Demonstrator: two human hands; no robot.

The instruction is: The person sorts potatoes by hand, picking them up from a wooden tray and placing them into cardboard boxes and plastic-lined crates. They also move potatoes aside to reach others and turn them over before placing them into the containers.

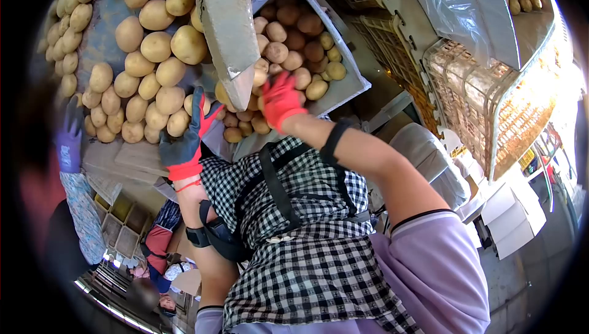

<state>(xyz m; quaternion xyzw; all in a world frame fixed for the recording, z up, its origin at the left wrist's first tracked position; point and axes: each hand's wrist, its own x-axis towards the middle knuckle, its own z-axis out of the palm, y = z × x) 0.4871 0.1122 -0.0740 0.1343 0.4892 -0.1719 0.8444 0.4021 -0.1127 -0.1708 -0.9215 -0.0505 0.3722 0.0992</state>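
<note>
My left hand [186, 132], in a red and dark grey glove, has its fingers stretched out and thumb apart beside the potatoes [169, 100] at the sorting surface's edge. Nothing shows in its grasp. My right hand [281, 102], in a red glove, is over smaller potatoes [277, 52] in a grey-blue lined box [351, 82]. Motion blurs its fingers, so whether they hold a potato cannot be made out. Between the large potatoes and the box stands a worn grey divider [228, 24] with a pointed end.
Another person's purple-gloved hand [69, 140] is by the potatoes at the far left. More people are at the lower left. Plastic crates [463, 88] stand on the right, near a grey panel [469, 8] with clear film. White boxes [512, 217] lie at the lower right.
</note>
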